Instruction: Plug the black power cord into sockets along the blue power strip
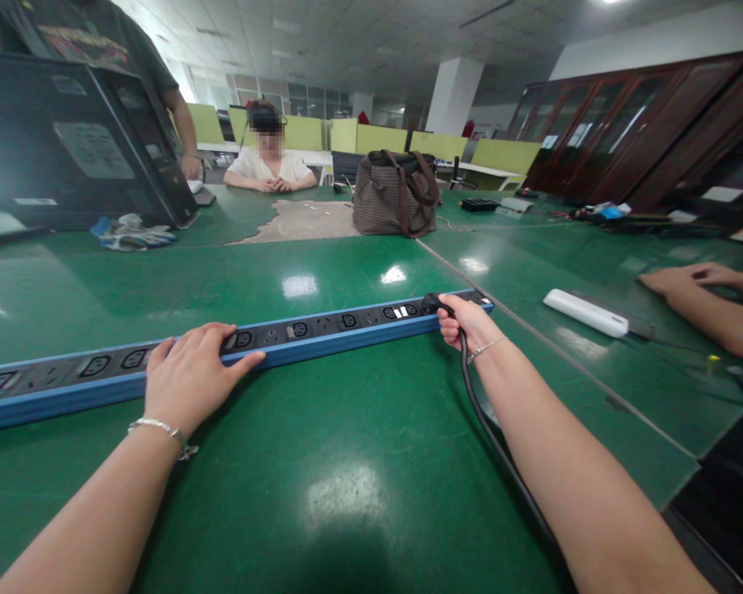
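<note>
A long blue power strip (340, 345) with a black socket face lies across the green table, sockets upward. My left hand (193, 373) grips it left of the middle, fingers over the top and thumb along the near side. Near the strip's right end, my right hand (469, 322) is closed around a black plug (431, 304). The plug sits against the socket face; how deep it goes in is hidden. From my right hand a thick black cord (492, 441) runs down beside my forearm and off toward the near edge.
A computer tower (92, 148) and work gloves (133, 233) are at the left. A brown bag (387, 198) stands at the back. To the right are a white power bank-like bar (585, 313) and another person's arms (712, 301). One person sits opposite; another stands behind the tower.
</note>
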Demonstrator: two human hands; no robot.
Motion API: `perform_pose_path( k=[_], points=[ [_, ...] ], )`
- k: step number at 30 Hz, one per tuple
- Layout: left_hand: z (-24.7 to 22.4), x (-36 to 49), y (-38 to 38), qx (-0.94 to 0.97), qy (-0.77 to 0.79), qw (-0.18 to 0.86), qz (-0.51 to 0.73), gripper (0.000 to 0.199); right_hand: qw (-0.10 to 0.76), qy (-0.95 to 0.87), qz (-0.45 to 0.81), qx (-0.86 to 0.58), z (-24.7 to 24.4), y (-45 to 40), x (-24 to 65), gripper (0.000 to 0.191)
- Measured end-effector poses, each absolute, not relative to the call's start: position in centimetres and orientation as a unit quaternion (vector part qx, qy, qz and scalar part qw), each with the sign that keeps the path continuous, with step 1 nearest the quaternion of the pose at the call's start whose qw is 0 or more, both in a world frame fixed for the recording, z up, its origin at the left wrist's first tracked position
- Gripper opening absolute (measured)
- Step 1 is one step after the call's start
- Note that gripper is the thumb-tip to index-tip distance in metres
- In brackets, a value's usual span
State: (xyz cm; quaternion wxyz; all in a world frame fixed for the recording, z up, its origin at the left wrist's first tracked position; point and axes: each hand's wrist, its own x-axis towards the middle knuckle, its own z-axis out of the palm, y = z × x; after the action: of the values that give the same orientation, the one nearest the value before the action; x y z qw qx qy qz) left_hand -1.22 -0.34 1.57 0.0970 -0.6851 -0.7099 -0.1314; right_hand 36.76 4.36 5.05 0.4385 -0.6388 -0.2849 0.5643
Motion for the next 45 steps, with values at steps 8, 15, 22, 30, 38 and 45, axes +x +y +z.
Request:
perform_pose_path(
  k=[8, 15, 22, 30, 38, 45],
  points=[
    [1.6, -1.2, -0.4, -0.688, -0.708, 0.101, -0.123, 0.061, 0.405, -0.277, 0.588, -0.643, 5.1, 4.2, 36.7, 0.042],
    [1.5, -1.2, -0.4, -0.688, -0.706, 0.101, -0.132, 0.062, 0.401, -0.276, 0.597, -0.638, 5.1, 3.9, 36.8, 0.043],
    [1.8, -1.1, -0.5, -0.686, -0.711, 0.094, -0.125, 0.062, 0.421, -0.277, 0.58, -0.64, 4.8, 3.9, 36.5, 0.043],
    [2.0, -1.1, -0.5, -0.686, -0.712, 0.086, -0.119, 0.063, 0.466, -0.281, 0.539, -0.642, 3.7, 4.2, 36.7, 0.04],
    [2.0, -1.0, -0.5, -0.687, -0.712, 0.09, -0.113, 0.063, 0.512, -0.294, 0.5, -0.633, 3.2, 4.1, 36.6, 0.035],
    [2.0, -1.0, -0.6, -0.686, -0.713, 0.088, -0.117, 0.063, 0.548, -0.297, 0.517, -0.587, 2.7, 4.0, 36.1, 0.035]
  ],
)
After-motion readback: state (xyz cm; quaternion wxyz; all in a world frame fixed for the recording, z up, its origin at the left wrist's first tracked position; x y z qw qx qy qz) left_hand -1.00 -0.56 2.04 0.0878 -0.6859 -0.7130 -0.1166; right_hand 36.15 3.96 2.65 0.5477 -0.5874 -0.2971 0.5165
